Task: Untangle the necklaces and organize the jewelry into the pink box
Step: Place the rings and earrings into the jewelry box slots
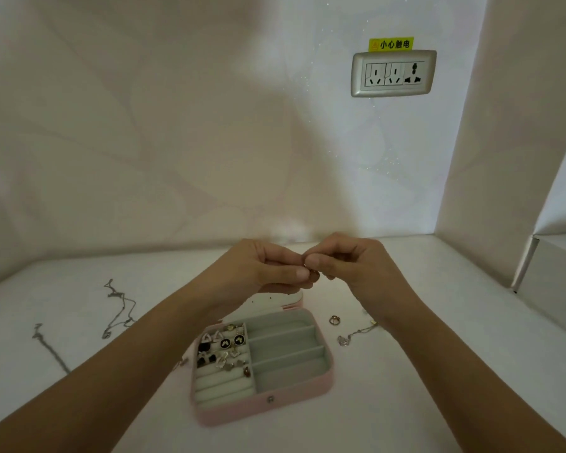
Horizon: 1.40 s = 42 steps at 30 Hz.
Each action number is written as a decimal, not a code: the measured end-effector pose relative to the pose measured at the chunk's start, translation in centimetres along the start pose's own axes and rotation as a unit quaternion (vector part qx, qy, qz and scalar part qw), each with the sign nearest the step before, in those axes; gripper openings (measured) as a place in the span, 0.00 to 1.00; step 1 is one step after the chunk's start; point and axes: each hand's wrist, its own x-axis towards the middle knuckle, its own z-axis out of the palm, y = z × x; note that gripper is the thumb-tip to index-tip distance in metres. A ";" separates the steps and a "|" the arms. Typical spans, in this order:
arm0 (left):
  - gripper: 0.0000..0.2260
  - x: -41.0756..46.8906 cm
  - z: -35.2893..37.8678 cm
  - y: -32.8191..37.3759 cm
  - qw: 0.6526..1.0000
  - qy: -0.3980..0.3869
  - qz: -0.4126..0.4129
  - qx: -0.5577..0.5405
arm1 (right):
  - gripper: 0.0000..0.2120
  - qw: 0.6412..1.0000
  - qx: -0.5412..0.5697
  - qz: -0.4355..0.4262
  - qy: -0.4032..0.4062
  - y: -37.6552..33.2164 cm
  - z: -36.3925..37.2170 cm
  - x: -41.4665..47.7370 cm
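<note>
Here, a white surface (389, 420) meets a pale wall bearing a silver socket (393, 73) under a yellow label (391, 44). The pink box (265, 407) lies open between the forearms, earrings (224, 349) in its left rows, its lid partly hidden behind the left hand (262, 266). Two dark chains (120, 308) lie well left of it; a pendant necklace (356, 335) and a ring (334, 320) just right. Above the box, the right hand (350, 259) meets the left, each grip clamped on one tiny gold piece (313, 273).
</note>
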 end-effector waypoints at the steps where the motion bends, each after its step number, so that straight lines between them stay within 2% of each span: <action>1: 0.07 -0.6 -0.2 0.0 1.000 0.002 0.000 -0.009 | 0.04 1.000 0.019 -0.001 -0.006 0.1 0.6 -0.1; 5: 0.07 -3.1 -0.9 -0.1 0.999 0.049 -0.003 -0.015 | 0.05 0.997 0.066 0.013 -0.029 0.2 2.7 -0.7; 11: 0.05 -6.8 -1.4 -0.1 0.994 0.106 -0.014 -0.002 | 0.07 0.993 0.074 0.026 -0.086 0.5 4.6 -1.5; 16: 0.06 -9.6 -1.9 -0.6 0.990 0.119 -0.040 0.071 | 0.03 0.991 0.018 0.027 -0.128 0.5 6.1 -2.2; 18: 0.07 -10.5 -2.3 -0.8 0.984 0.131 -0.059 0.104 | 0.02 0.987 -0.091 -0.006 -0.132 1.2 6.6 -2.2; 19: 0.07 -11.0 -2.6 -1.0 0.981 0.134 -0.071 0.122 | 0.02 0.975 -0.171 -0.033 -0.142 1.7 6.9 -2.2; 22: 0.08 -12.3 -3.7 -1.6 0.966 0.137 -0.114 0.185 | 0.12 0.895 -0.370 -0.158 -0.194 3.2 7.7 -2.8; 25: 0.02 -12.8 -4.3 -1.9 0.955 0.144 -0.153 0.209 | 0.17 0.845 -0.422 -0.236 -0.229 4.1 8.2 -3.3; 27: 0.05 -12.9 -4.4 -2.1 0.952 0.139 -0.166 0.215 | 0.16 0.826 -0.444 -0.266 -0.225 4.6 8.4 -3.4; 32: 0.02 -12.4 -4.8 -2.4 0.947 0.130 -0.181 0.233 | 0.15 0.803 -0.473 -0.286 -0.223 5.2 8.7 -3.3; 42: 0.03 -11.3 -4.9 -3.0 0.933 0.115 -0.188 0.284 | 0.15 0.798 -0.481 -0.297 -0.209 4.9 8.7 -3.3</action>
